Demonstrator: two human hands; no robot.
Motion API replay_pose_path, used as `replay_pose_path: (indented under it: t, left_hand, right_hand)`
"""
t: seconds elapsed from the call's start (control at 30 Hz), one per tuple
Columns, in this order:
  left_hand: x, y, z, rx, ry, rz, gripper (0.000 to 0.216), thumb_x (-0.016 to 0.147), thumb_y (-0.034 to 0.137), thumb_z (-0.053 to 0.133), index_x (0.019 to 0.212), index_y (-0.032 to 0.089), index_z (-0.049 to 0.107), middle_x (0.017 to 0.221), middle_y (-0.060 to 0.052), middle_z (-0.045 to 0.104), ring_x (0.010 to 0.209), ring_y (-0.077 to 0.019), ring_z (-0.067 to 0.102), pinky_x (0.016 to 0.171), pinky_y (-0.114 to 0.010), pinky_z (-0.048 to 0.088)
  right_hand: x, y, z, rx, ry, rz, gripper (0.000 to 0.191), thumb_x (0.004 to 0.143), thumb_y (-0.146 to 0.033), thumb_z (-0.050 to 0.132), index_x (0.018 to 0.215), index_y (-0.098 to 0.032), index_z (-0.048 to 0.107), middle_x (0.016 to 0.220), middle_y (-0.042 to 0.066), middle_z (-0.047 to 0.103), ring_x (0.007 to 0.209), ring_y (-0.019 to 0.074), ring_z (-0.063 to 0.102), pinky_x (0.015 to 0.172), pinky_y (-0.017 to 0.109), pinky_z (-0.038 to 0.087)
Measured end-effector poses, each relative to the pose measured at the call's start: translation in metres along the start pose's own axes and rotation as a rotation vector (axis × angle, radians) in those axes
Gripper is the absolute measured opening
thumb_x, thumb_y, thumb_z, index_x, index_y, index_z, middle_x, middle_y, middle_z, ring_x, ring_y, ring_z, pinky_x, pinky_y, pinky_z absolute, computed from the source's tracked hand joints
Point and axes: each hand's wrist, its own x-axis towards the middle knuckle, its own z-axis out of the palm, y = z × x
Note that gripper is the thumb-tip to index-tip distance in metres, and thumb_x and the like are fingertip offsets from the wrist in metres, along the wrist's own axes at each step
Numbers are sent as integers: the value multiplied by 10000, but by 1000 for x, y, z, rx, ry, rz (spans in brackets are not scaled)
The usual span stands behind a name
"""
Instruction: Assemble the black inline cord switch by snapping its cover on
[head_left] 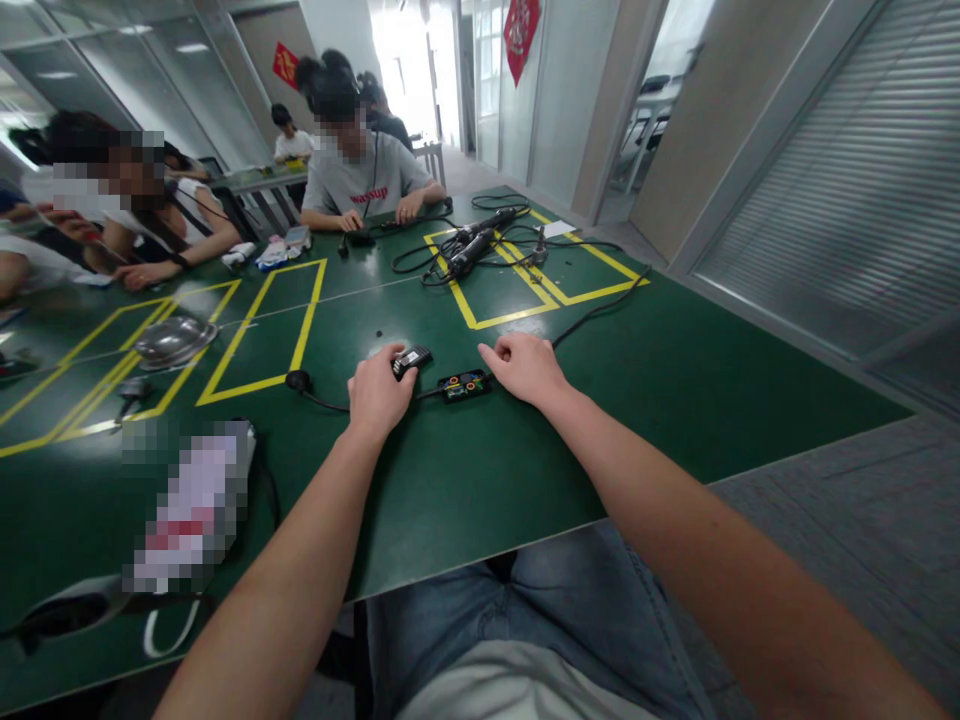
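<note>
Between thumb and fingers, my left hand [380,392] grips a small black plastic cover [413,360] with a pale label. Just right of it on the green table lies an open black casing [463,386] with coloured wires and small round orange-ringed parts showing inside. A cable enters the casing from the left and runs under my left hand to a black plug [298,381]. My right hand [525,366] is loosely closed at the casing's right end, over the black cable [592,318] that comes out behind it. Its fingertips are partly hidden.
Black handheld tools [474,250] with tangled cables lie inside yellow taped outlines farther back. A metal bowl [174,341] stands to the left. Nearer is a blurred pale pouch-like item [193,505]. Another person [367,185] works across the green table [720,400].
</note>
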Motion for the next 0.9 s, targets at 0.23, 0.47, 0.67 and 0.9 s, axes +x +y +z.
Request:
replay_pose_path:
  t: [0.23, 0.47, 0.67, 0.9]
  left_hand:
    - [-7, 20, -2, -163, -109, 191, 429, 990, 295, 706, 1411, 210, 707, 1351, -124, 810, 1185, -291, 767, 1022, -444, 623]
    - [-18, 28, -3, -193, -274, 331, 380, 911, 270, 788, 1291, 254, 788, 1277, -78, 829, 1175, -303, 750, 1072, -479, 608]
    - [-16, 25, -3, -176, -304, 329, 404, 919, 263, 795, 1323, 247, 776, 1301, -84, 820, 1202, -312, 740, 1105, -495, 596]
    - [-16, 26, -3, -164, -308, 333, 422, 930, 254, 794, 1350, 236, 765, 1315, -90, 814, 1211, -312, 742, 1111, -488, 596]
  right_hand:
    - [2, 1, 0, 32, 1, 1, 543, 1156, -523, 456, 764, -237, 700, 903, 72, 760, 876, 250, 663, 823, 363, 402]
    - [0, -2, -1, 55, -16, -11, 545, 1140, -560, 462, 794, -236, 731, 923, 67, 765, 900, 254, 667, 883, 388, 400]
    - [-2, -4, -1, 64, -38, -35, 450, 1051, -567, 645, 757, -233, 713, 908, 52, 749, 904, 249, 661, 914, 407, 391]
    - [-1, -1, 1, 67, -32, -44, 459, 1049, -573, 640, 750, -230, 707, 908, 58, 747, 896, 251, 653, 909, 411, 394]
